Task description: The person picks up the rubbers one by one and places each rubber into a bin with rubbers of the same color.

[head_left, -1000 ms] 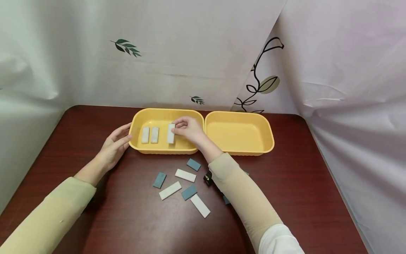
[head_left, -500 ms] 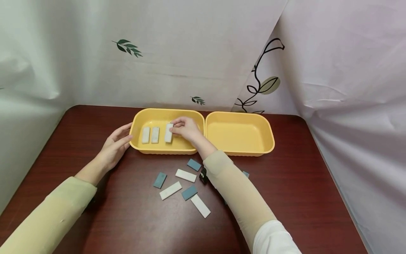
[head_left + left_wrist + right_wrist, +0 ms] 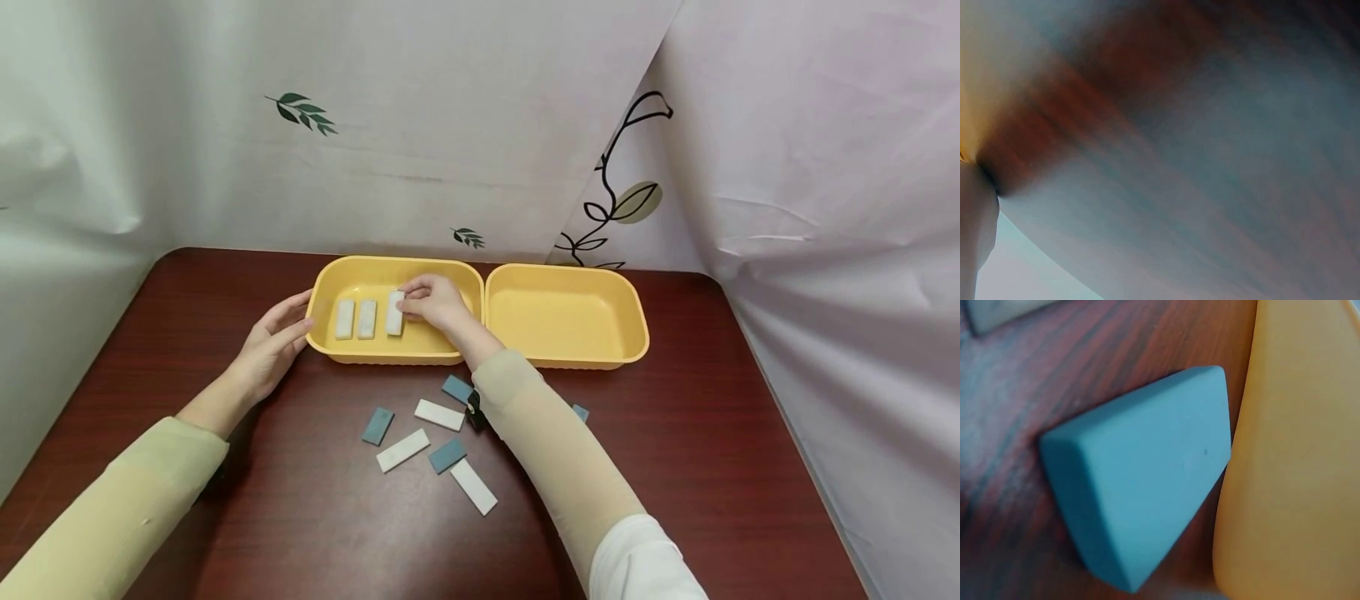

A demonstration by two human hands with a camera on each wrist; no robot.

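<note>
In the head view my right hand (image 3: 438, 302) pinches a white rectangular block (image 3: 394, 313) between thumb and fingers, inside the left yellow tray (image 3: 397, 358). Two similar white blocks (image 3: 344, 320) lie side by side in that tray, left of the held one. I cannot tell whether the held block touches the tray floor. My left hand (image 3: 268, 346) rests against the tray's left end, its fingers fairly straight and the thumb at the rim. The right wrist view shows a blue block (image 3: 1154, 462) on the table beside a yellow tray wall (image 3: 1297, 456).
A second yellow tray (image 3: 566, 363) stands against the first one's right side. Several white blocks (image 3: 439, 414) and blue blocks (image 3: 378, 425) lie scattered on the dark red table (image 3: 300, 517) in front. The right forearm (image 3: 558, 450) partly covers a blue block (image 3: 581, 412).
My right hand has moved slightly left with the white block, bringing it closer to the two blocks in the tray. The left hand keeps its place at the tray's end.
</note>
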